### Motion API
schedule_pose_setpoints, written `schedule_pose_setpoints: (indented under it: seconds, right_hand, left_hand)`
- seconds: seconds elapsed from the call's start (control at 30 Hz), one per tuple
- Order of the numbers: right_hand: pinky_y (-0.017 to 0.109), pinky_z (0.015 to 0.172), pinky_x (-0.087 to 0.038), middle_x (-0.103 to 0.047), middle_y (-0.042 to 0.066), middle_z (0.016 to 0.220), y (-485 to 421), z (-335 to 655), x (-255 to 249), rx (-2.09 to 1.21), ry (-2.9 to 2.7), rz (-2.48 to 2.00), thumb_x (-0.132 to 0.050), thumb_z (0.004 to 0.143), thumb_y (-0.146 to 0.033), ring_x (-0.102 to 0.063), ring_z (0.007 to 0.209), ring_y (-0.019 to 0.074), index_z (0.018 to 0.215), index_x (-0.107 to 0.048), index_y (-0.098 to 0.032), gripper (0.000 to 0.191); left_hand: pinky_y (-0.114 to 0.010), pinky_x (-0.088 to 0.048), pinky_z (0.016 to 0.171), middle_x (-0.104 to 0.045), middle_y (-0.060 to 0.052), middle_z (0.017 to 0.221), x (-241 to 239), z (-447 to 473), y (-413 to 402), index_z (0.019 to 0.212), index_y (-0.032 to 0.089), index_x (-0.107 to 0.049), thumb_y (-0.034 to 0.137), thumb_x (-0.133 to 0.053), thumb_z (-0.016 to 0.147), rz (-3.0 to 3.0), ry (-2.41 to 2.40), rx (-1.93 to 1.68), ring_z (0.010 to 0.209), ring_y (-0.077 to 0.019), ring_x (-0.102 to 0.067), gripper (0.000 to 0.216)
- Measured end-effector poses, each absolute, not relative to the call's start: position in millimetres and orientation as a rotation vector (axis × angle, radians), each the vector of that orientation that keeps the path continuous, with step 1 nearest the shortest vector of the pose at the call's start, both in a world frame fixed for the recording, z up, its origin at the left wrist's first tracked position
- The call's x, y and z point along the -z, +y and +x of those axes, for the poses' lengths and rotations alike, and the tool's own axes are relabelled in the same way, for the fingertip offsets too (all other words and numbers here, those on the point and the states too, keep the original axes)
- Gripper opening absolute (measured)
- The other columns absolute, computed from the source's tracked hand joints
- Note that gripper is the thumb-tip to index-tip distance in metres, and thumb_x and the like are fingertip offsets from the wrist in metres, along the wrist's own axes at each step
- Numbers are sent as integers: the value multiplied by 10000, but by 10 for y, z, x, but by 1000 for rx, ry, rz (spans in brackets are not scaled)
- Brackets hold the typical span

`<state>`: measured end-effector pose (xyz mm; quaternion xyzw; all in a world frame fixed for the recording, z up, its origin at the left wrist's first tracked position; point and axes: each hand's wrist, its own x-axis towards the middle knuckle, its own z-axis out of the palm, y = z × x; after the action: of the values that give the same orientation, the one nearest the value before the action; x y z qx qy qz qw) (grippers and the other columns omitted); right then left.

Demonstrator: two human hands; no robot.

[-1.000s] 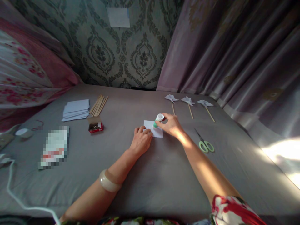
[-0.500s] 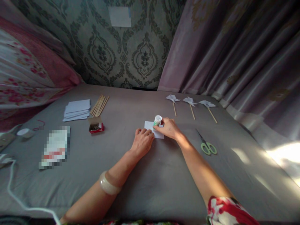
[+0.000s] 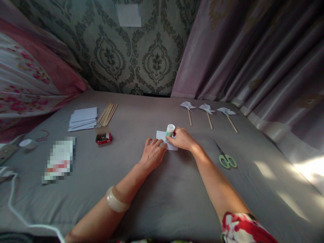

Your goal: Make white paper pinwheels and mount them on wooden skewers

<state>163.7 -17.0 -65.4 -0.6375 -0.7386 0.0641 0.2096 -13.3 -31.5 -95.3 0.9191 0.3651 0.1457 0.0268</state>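
Note:
My right hand [image 3: 184, 138] is closed around a white glue stick [image 3: 170, 129] with a green label. The glue stick stands upright, its lower end against a square of white paper [image 3: 161, 135]. Over the paper's near left part rests my left hand [image 3: 153, 152], fingers apart and slightly bent, pressing it to the grey sheet; the hand covers that corner. To the right of my right forearm lie scissors [image 3: 225, 158] with light green handles, blades pointing away from me.
Three paper pinwheels [image 3: 207, 108] on sticks lie at the back right. A stack of white paper [image 3: 83, 118], wooden sticks [image 3: 108, 114] and a red box of small metal pieces [image 3: 103, 137] are on the left. Further left are a white cap [image 3: 27, 144], a blurred packet [image 3: 59, 160] and a white cable [image 3: 12, 199].
The view has shifted slightly, so the scissors and pinwheels appear a little further right. My hands and the glue stick keep almost the same place on the paper.

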Motion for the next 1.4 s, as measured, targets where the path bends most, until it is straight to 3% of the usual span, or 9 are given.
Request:
schedule_pose_setpoints:
  seconds: [0.2,0.5,0.73,0.97,1.4]
  right_hand:
    - [251,588,-389,-695,57,704,-140,1713,639,-312,-2069,-1766,-639,762,-336,-629,652,178,705,-645,-184,162]
    - [309,713,-423,-723,101,769,-261,1470,753,6,-1847,-1910,-603,811,-400,-665,749,229,819,-666,-183,226]
    - [293,671,-405,-707,90,782,-240,1551,689,-101,-1989,-1814,-594,821,-355,-644,751,217,809,-659,-185,182]
    - [292,648,-387,-697,95,803,-242,1590,642,-161,-2033,-1856,-603,817,-341,-636,762,225,844,-659,-178,175]
    - [307,784,-402,-672,70,793,-264,1601,810,-84,-1997,-1709,-615,828,-296,-609,792,201,850,-631,-165,134]
  left_hand:
    - [-480,-310,959,-659,-92,1093,962,-132,-314,1070,233,-627,246,-421,937,2801,1117,-492,1024,-255,-561,246]
    - [-502,-301,977,-659,-84,1113,945,-112,-333,1078,253,-622,239,-416,938,2770,1161,-443,1056,-256,-550,249]
    - [-537,-301,1010,-505,-112,1381,963,-129,-302,1062,217,-603,241,-416,931,2773,1117,-429,1288,-307,-410,229]
    - [-557,-268,1077,-514,-135,1365,1074,-166,-232,1091,194,-567,235,-386,939,2847,1039,-373,1324,-298,-399,240]
    - [-578,-279,1067,-491,-125,1382,1092,-146,-252,1097,200,-567,202,-374,929,2950,1093,-306,1352,-346,-344,256]
